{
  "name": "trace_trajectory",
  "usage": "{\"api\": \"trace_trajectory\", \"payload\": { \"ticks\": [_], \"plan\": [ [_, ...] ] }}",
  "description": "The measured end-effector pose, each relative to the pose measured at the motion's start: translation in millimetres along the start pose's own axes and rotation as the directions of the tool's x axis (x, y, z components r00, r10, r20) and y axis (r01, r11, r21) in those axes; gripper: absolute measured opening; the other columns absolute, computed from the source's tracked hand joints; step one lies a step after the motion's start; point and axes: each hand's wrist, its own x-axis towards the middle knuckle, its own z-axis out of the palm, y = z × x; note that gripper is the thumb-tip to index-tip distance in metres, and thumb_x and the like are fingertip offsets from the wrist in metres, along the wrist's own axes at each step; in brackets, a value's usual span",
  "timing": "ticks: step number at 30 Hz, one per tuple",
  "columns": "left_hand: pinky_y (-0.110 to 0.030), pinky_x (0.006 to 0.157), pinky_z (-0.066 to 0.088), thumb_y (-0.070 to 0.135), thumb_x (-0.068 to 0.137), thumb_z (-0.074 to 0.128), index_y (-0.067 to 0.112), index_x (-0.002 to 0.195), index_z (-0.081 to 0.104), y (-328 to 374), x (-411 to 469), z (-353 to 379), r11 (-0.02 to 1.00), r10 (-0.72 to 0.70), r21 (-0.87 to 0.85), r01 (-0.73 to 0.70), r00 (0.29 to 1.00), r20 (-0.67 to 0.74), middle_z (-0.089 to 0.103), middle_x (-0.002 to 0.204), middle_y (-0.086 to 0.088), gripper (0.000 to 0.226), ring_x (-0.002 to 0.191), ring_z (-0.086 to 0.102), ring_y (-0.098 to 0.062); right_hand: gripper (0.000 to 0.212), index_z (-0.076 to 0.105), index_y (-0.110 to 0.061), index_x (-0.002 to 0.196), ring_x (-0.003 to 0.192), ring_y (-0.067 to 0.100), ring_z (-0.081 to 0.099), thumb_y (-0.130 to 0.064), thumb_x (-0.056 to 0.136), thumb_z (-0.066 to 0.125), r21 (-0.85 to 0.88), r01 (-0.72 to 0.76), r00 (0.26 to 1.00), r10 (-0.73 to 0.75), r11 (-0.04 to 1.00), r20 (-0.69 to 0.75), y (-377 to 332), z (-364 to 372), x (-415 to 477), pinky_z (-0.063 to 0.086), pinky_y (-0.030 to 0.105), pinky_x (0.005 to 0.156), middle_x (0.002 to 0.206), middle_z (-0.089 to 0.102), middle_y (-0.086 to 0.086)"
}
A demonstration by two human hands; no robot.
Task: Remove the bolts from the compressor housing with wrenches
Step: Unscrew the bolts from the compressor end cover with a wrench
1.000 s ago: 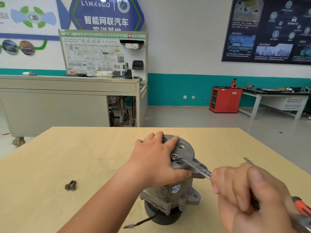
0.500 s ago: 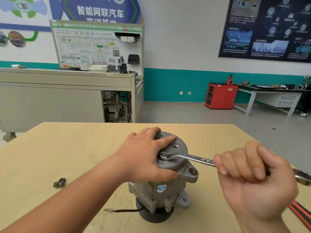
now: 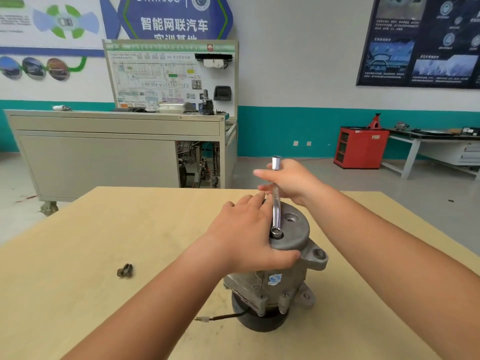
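Two hands are on the job at a light wooden counter [image 3: 104, 229]. The compressor housing [image 3: 296, 233] stands upright on its black pulley [image 3: 259, 322], a little right of the counter's middle and well back from the far edge. The left hand [image 3: 244, 237] clasps the round top of the housing: its fingers lie across the flat face toward the far side and its thumb wraps along the near rim, so the part is held between them. The right hand [image 3: 293, 181] is above the counter's far edge, beyond the housing, with its fingers curled round the handle of a chrome wrench [image 3: 275, 203]; the forefinger sticks out straighter than the others. The wrench runs from that grip back toward the near edge, and its ring end sits on the top face of the housing, right beside the left hand's knuckles. The bolt under the ring is hidden, so its state cannot be told. An open round port [image 3: 289, 218] shows on the top face just right of the wrench, and a mounting ear [image 3: 318, 254] juts out on the right side.

A thin dark wire [image 3: 226, 317] with a pale connector trails from the base toward the left edge. A small dark metal piece [image 3: 125, 270], too blurred to identify, lies well apart on the left half of the counter.
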Motion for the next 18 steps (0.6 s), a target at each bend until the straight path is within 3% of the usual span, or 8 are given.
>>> {"api": "trace_trajectory", "payload": {
  "ticks": [3,5,7,10,12,14,16,18],
  "plan": [
    [-0.038,0.11,0.031,0.078,0.051,0.01,0.017,0.148,0.025,1,0,-3,1.0,0.006,-0.016,-0.006,1.0,-0.001,0.022,0.156,-0.005,0.116,0.143,0.02,-0.02,0.026,0.061,-0.006,0.093,0.071,0.016,0.065,-0.029,0.085,0.069,-0.552,0.122,0.992,-0.116,0.825,0.045,-18,21,2,0.047,0.023,0.053,0.077,0.066,0.002],
    [-0.037,0.116,0.018,0.082,0.051,0.01,0.018,0.152,0.014,-7,-6,-2,0.999,-0.028,-0.025,0.029,0.999,0.022,0.008,0.161,-0.006,0.12,0.147,0.006,-0.02,0.027,0.064,-0.005,0.086,0.078,0.021,0.063,-0.032,0.087,0.063,-0.718,0.203,0.977,-0.189,0.666,0.101,-26,31,2,0.042,0.026,0.059,0.08,0.069,0.005],
    [-0.035,0.116,0.013,0.088,0.05,0.013,0.021,0.153,0.013,-18,-16,1,0.994,-0.084,-0.076,0.084,0.996,-0.003,0.01,0.16,-0.001,0.123,0.147,0.005,-0.017,0.026,0.065,-0.002,0.094,0.079,0.023,0.062,-0.026,0.09,0.057,-0.7,0.297,0.952,-0.26,0.649,0.163,-29,40,0,0.042,0.028,0.061,0.085,0.07,0.009],
    [-0.024,0.103,0.033,0.085,0.054,0.036,0.026,0.14,0.045,-22,-24,8,0.949,-0.075,-0.315,0.022,0.985,-0.157,0.044,0.141,0.009,0.104,0.129,0.039,-0.01,0.015,0.063,-0.008,0.091,0.073,0.019,0.053,-0.021,0.09,0.057,-0.649,0.458,0.886,-0.371,0.608,0.277,-36,54,-13,0.035,0.021,0.056,0.072,0.059,-0.001],
    [-0.02,0.082,0.043,0.079,0.054,0.05,0.024,0.119,0.063,-20,-22,10,0.907,-0.088,-0.42,-0.018,0.968,-0.233,0.06,0.115,0.01,0.086,0.103,0.055,-0.006,0.017,0.065,-0.011,0.1,0.078,0.016,0.054,-0.022,0.088,0.061,-0.617,0.59,0.805,-0.436,0.521,0.401,-47,67,-27,0.038,0.02,0.061,0.077,0.059,-0.003],
    [-0.018,0.073,0.043,0.077,0.053,0.055,0.024,0.107,0.068,-19,-20,17,0.906,-0.11,-0.424,-0.018,0.955,-0.276,0.066,0.104,0.01,0.077,0.094,0.059,-0.007,0.025,0.065,-0.01,0.11,0.081,0.014,0.056,-0.022,0.088,0.064,-0.534,0.74,0.673,-0.443,0.409,0.592,-54,79,-48,0.043,0.026,0.074,0.087,0.064,-0.001],
    [-0.019,0.082,0.045,0.078,0.055,0.062,0.026,0.115,0.064,-19,-21,22,0.883,-0.156,-0.468,0.024,0.957,-0.246,0.065,0.112,0.012,0.079,0.104,0.057,-0.005,0.028,0.063,-0.009,0.114,0.081,0.012,0.059,-0.019,0.088,0.064,-0.398,0.86,0.509,-0.481,0.319,0.714,-50,84,-77,0.046,0.026,0.078,0.092,0.067,0.001],
    [-0.022,0.098,0.04,0.068,0.056,0.077,0.025,0.127,0.059,-19,-22,25,0.886,-0.18,-0.462,0.051,0.954,-0.241,0.06,0.126,0.01,0.085,0.118,0.054,-0.008,0.027,0.063,-0.003,0.113,0.084,0.017,0.062,-0.013,0.088,0.062,-0.278,0.914,0.403,-0.568,0.297,0.717,-42,77,-107,0.044,0.022,0.078,0.097,0.07,0.008]
  ]
}}
